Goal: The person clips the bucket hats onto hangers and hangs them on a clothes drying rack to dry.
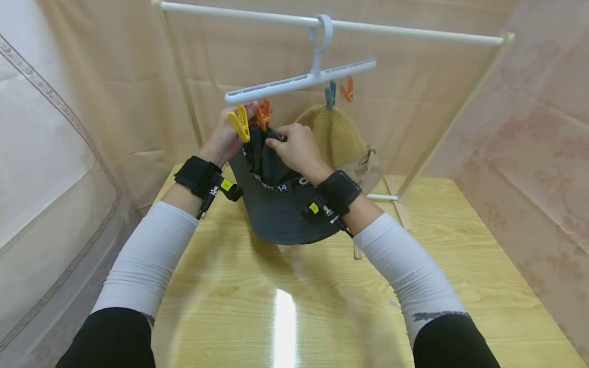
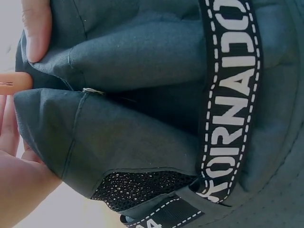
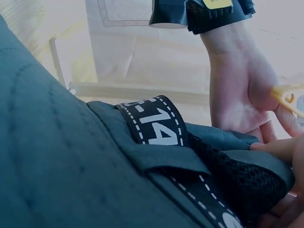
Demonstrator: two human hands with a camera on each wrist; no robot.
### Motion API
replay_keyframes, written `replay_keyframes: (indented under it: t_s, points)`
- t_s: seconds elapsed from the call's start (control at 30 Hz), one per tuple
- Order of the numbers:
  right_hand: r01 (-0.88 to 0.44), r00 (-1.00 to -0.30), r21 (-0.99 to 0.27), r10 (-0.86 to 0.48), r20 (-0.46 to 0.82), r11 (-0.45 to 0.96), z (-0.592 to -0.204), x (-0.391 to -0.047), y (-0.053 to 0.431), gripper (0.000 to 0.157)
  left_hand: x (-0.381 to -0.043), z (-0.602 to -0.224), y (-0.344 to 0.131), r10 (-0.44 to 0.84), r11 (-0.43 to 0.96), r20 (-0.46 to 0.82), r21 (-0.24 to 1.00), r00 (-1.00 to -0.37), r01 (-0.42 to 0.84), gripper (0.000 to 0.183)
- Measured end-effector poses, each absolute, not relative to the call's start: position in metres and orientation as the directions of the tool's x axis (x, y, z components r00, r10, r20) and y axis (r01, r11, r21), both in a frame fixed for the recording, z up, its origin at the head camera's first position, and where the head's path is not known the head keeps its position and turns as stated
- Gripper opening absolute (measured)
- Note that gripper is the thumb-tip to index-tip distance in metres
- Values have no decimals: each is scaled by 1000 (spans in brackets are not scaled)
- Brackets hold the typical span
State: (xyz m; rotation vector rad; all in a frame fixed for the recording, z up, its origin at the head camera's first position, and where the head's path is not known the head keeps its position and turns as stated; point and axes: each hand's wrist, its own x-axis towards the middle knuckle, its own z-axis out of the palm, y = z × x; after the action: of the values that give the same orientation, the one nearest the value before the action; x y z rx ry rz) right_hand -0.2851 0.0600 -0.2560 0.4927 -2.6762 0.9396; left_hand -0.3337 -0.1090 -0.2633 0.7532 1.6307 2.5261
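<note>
A dark blue-grey brimmed hat (image 1: 290, 217) with black mesh and a white-lettered strap (image 2: 228, 95) hangs below the orange clothespin (image 1: 263, 115), which sits at the folded crown. My left hand (image 1: 225, 137) is raised at the crown, its fingers pinching the upper end of that clothespin, partly hidden behind it. Beside that hand dangles a yellow clothespin (image 1: 240, 124). My right hand (image 1: 301, 149) pinches the crown fabric just right of the orange clothespin; its fingers (image 3: 280, 149) show at the fabric edge in the right wrist view.
A pale blue hanger (image 1: 299, 82) hangs tilted from a white rod (image 1: 405, 31). A mustard knit hat (image 1: 333, 133) hangs from a teal clothespin (image 1: 330, 95), with another orange clothespin (image 1: 347, 89) to its right. Below is a wooden table (image 1: 239, 306); curtains (image 1: 529, 128) stand around.
</note>
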Motion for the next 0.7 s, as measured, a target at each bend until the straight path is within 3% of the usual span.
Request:
replay_keyframes:
  t_s: [0.4, 0.6, 0.7]
  points:
    - [-424, -895, -523, -254, 366, 740, -266, -293, 75, 27, -336, -269, -108, 237, -413, 288, 894, -928, 172, 33]
    - [-397, -908, -544, -227, 353, 740, -274, -296, 77, 25, -335, -278, -113, 209, -464, 260, 875, -943, 139, 14]
    - [-382, -908, -533, -198, 370, 755, -279, -299, 80, 26, -334, -280, -113, 198, -502, 247, 857, -949, 118, 19]
